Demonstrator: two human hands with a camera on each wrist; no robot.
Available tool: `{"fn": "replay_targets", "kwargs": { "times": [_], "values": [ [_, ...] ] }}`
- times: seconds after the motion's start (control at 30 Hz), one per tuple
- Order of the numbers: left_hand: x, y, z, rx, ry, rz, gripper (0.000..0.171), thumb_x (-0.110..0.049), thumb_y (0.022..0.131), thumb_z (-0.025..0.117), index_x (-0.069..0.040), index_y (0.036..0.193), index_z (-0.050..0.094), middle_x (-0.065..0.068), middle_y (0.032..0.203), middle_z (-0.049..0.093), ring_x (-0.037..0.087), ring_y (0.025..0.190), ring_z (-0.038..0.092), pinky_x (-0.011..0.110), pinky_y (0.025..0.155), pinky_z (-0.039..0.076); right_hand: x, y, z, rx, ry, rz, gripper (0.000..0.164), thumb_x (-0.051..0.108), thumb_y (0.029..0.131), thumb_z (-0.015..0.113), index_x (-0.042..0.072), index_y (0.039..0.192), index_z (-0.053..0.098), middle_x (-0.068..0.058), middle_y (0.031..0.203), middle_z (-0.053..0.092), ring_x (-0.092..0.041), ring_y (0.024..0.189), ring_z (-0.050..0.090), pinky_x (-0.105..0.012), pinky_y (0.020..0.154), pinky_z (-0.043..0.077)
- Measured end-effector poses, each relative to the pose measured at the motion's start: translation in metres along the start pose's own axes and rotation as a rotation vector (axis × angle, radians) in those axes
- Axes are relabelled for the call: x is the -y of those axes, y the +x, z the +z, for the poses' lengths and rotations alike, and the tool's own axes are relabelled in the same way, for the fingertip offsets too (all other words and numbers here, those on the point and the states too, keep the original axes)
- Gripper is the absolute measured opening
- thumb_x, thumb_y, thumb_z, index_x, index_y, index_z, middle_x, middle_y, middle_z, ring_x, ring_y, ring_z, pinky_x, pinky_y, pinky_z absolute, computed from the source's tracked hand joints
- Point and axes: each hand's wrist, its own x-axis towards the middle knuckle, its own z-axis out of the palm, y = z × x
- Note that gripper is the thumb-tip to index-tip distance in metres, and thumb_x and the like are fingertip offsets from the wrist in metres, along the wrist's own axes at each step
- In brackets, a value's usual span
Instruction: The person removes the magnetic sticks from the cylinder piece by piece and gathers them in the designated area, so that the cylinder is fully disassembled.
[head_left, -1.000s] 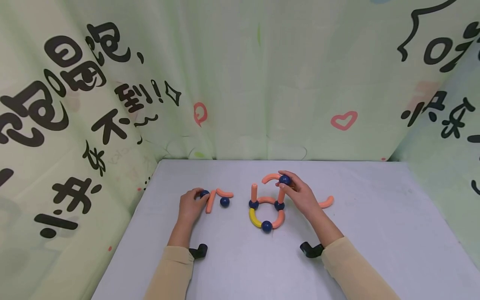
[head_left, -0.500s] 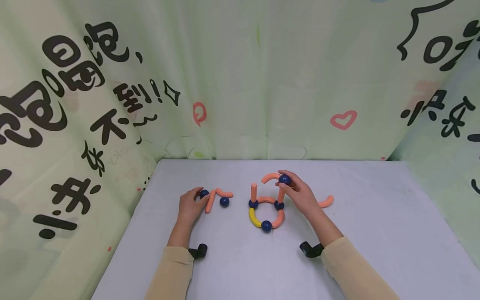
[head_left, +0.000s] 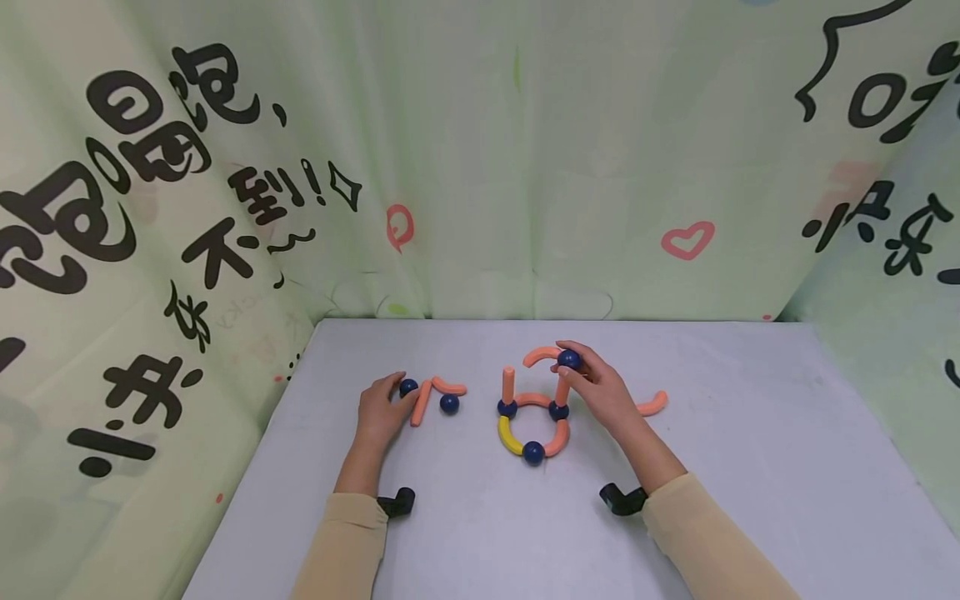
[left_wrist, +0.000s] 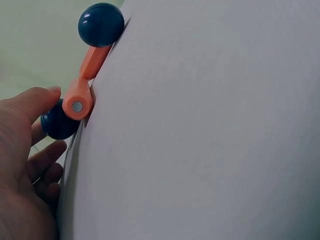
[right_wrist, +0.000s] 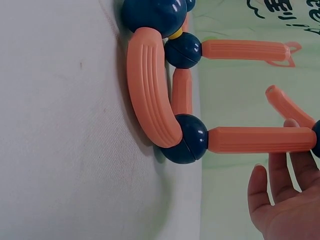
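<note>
My left hand (head_left: pixel 382 412) holds a dark blue ball (head_left: pixel 408 387) on the table between thumb and fingers; in the left wrist view an orange rod (left_wrist: pixel 77 102) lies against that ball. My right hand (head_left: pixel 600 392) grips another blue ball (head_left: pixel 569 359) on top of an upright orange rod (right_wrist: pixel 260 139). A curved orange rod (head_left: pixel 540 356) sticks out leftward from the gripped ball. Below is a ring of blue balls joined by curved rods, orange and one yellow (head_left: pixel 508 437). A second upright orange rod (head_left: pixel 508 385) stands on the ring's left ball (head_left: pixel 507 409), its top bare.
Beside my left hand lie a straight orange rod (head_left: pixel 421 404), a curved orange rod (head_left: pixel 449 387) and a loose blue ball (head_left: pixel 449 404). Another curved orange rod (head_left: pixel 654 405) lies right of my right wrist. A printed curtain (head_left: pixel 480 208) hangs behind the white table (head_left: pixel 495 542).
</note>
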Motion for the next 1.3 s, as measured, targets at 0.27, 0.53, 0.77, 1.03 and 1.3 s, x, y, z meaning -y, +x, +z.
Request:
{"fn": "replay_targets", "kwargs": {
  "times": [0.27,0.53,0.77,1.03,1.3],
  "values": [
    [-0.002,0.000,-0.002,0.003,-0.045,0.000,0.059,-0.045,0.092,0.066,-0.018,0.143,0.052,0.013,0.150,0.046,0.037,0.142,0.035,0.055,0.116,0.031,-0.003,0.002,-0.001,0.011,0.000,-0.009,0.049,0.045,0.099,0.057,0.035,0.145,0.044,-0.009,0.127,0.067,-0.030,0.129,0.054,-0.055,0.108,0.042],
    [-0.028,-0.007,-0.007,-0.050,-0.107,0.091,0.048,-0.039,0.094,0.064,-0.019,0.137,0.059,0.009,0.147,0.048,0.035,0.140,0.035,0.053,0.115,0.032,-0.003,0.002,0.000,0.015,-0.001,-0.017,0.053,0.045,0.099,0.057,0.030,0.148,0.043,-0.009,0.127,0.067,-0.031,0.129,0.054,-0.055,0.108,0.042],
    [-0.069,-0.021,-0.001,0.037,-0.144,0.164,0.042,-0.037,0.096,0.063,-0.023,0.135,0.060,0.003,0.137,0.057,0.025,0.117,0.056,0.043,0.095,0.051,-0.003,0.001,0.000,0.012,-0.007,-0.004,0.052,0.047,0.098,0.058,0.034,0.146,0.044,-0.007,0.126,0.068,-0.030,0.126,0.054,-0.054,0.105,0.043],
    [-0.092,-0.032,0.024,0.204,-0.141,0.262,0.041,-0.041,0.095,0.064,-0.026,0.134,0.061,-0.001,0.127,0.064,0.012,0.093,0.060,0.027,0.075,0.052,-0.003,0.001,0.001,0.010,0.005,-0.005,0.050,0.046,0.098,0.057,0.035,0.145,0.045,-0.008,0.127,0.068,-0.029,0.125,0.056,-0.053,0.107,0.043],
    [-0.105,-0.038,0.040,0.265,-0.154,0.233,0.043,-0.043,0.095,0.064,-0.029,0.136,0.059,-0.007,0.130,0.062,0.011,0.096,0.062,0.027,0.076,0.054,-0.003,0.000,0.001,0.009,0.000,0.000,0.049,0.044,0.099,0.056,0.034,0.146,0.045,-0.010,0.128,0.067,-0.030,0.126,0.056,-0.053,0.107,0.043]
  ]
}}
